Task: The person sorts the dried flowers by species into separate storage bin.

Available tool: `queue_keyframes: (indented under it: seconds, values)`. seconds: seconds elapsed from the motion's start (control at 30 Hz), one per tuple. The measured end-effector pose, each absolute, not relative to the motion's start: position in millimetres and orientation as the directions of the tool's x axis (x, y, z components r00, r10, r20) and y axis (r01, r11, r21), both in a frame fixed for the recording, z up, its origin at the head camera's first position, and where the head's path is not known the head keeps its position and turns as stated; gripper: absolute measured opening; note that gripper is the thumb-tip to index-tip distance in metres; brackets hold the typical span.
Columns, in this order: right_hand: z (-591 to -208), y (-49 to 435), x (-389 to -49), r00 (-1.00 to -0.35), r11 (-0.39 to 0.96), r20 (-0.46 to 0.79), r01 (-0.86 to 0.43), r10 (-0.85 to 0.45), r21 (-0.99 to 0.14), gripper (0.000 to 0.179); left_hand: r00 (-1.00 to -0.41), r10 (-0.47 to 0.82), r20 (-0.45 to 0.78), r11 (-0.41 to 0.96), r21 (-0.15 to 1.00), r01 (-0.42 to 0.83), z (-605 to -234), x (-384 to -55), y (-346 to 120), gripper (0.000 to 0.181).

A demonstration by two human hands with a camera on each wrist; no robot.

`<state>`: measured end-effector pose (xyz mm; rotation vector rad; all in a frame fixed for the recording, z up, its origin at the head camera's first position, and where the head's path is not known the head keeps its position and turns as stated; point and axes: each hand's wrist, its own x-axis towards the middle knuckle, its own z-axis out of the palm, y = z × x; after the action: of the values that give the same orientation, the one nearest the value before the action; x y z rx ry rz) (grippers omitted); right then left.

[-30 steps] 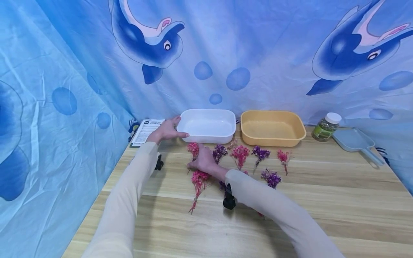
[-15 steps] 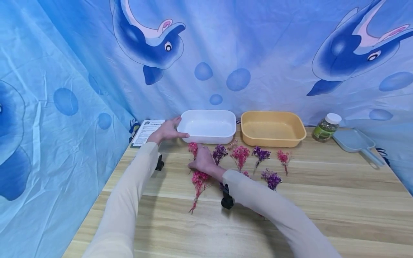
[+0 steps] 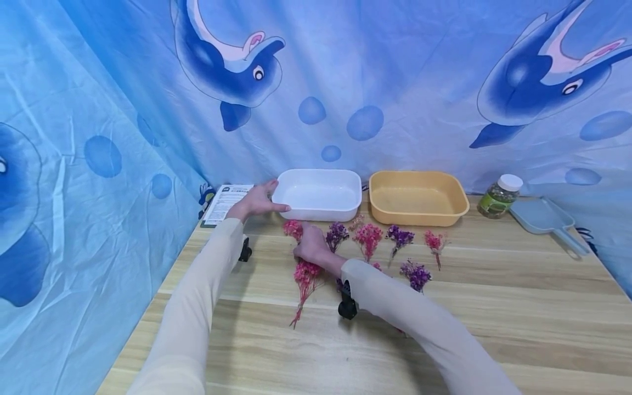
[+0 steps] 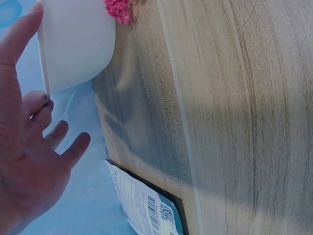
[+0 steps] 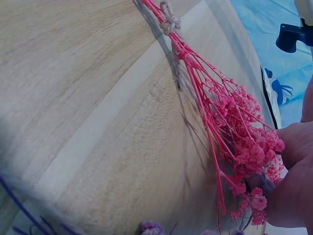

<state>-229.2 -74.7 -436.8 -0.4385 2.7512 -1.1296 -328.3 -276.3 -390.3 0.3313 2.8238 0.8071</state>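
In the head view my left hand [image 3: 258, 201] holds the left end of a white basin [image 3: 321, 215]. The left wrist view shows its thumb [image 4: 30, 22] and a bent finger at the basin's rim, the other fingers spread outside. My right hand [image 3: 313, 243] bends down over a small pink dried-flower bunch [image 3: 293, 229] and pinches it; its stems are hidden by the hand. Just nearer me lies a longer pink bunch [image 3: 305, 278], its twine-tied stems [image 5: 170, 24] clear in the right wrist view and its blossoms [image 5: 249, 147] overlapping my fingers.
More pink bunches [image 3: 367, 236] and purple bunches [image 3: 337, 235] lie rightward on the wooden table [image 3: 266, 351]. A yellow basin [image 3: 418, 219], a lidded jar [image 3: 497, 198] and a blue-grey dustpan [image 3: 540, 215] stand along the back. Left of the white basin lies a printed packet [image 3: 224, 204].
My right hand has shifted slightly right and turned, and the small pink bunch's blossoms have tipped a little left. The left hand keeps its place on the white basin.
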Motion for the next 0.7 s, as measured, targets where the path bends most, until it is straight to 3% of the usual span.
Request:
queue_keyframes:
  seconds: [0.33,0.7]
  values:
    - [-437.8,-78.2,-231.2,-0.946,0.649,-0.040,-0.191,-0.323,-0.737,0.066,-0.957,0.264,-0.117,0.832,0.530,0.165,-389.6,-324.9,-275.1,0.112]
    - [-435.5,-80.7,-236.5,-0.917,0.620,-0.024,-0.249,-0.397,-0.744,0.069,-0.958,0.259,-0.122,0.838,0.522,0.160,-390.7,-326.8,-276.0,0.111]
